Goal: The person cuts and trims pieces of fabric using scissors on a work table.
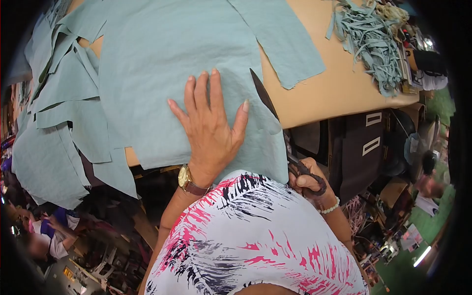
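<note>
A large sheet of pale blue-green fabric [152, 88] lies over the table in front of me and hangs past its front edge. My left hand [211, 118] rests flat on it, fingers spread, a watch on that wrist. My right hand [307, 179] is closed round the handles of large dark scissors [265, 96] near the table's front edge. One long blade lies on top of the fabric, pointing away from me; the cloth covers part of the scissors. Beyond the blade, a separate fabric piece [290, 54] lies to the right.
Cut fabric pieces [73, 118] overlap at the left, some hanging off the table. A heap of thin fabric strips [368, 44] sits at the far right of the tan tabletop [314, 98]. Dark boxes [361, 147] stand below the table edge. Another person [49, 236] is at lower left.
</note>
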A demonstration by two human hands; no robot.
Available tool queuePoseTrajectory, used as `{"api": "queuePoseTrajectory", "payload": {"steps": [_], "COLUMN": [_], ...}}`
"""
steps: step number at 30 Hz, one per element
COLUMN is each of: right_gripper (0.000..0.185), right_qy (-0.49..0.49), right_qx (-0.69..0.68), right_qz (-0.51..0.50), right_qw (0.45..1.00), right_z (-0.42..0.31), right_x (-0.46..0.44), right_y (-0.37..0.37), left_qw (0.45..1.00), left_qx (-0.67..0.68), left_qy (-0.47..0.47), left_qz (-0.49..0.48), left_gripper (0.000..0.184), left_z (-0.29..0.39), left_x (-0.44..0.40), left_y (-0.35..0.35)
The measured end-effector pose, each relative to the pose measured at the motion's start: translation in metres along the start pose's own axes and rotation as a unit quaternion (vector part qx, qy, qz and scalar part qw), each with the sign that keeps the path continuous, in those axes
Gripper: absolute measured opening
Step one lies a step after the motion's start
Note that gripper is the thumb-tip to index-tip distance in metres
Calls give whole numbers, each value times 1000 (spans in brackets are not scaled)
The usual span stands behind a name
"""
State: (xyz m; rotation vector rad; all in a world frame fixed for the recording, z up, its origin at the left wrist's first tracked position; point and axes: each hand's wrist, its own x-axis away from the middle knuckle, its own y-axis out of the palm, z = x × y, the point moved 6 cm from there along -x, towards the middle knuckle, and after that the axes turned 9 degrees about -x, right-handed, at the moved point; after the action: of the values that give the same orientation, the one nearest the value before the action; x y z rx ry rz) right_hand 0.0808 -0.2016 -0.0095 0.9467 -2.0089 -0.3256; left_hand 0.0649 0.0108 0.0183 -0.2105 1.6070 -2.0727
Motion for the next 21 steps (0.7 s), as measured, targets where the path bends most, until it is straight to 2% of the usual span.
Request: {"api": "queuePoseTrajectory", "payload": {"steps": [6,15,21], "right_gripper": [37,29,25], "right_qy": [0,2,2], "right_qx": [3,-13,23], "right_qz": [16,33,64], "right_qw": [1000,999,998], "right_z": [7,7,7], "right_x": [4,6,7], "right_y": [2,7,11], "left_qw": [1000,1000,1000], "left_qx": [0,-7,-11], "left_qy": [-4,-2,-1], "left_qz": [-5,-1,1], "left_gripper": [57,56,56], "left_z": [3,3,5], "left_x": [3,6,9], "left_y": [-1,1,2]}}
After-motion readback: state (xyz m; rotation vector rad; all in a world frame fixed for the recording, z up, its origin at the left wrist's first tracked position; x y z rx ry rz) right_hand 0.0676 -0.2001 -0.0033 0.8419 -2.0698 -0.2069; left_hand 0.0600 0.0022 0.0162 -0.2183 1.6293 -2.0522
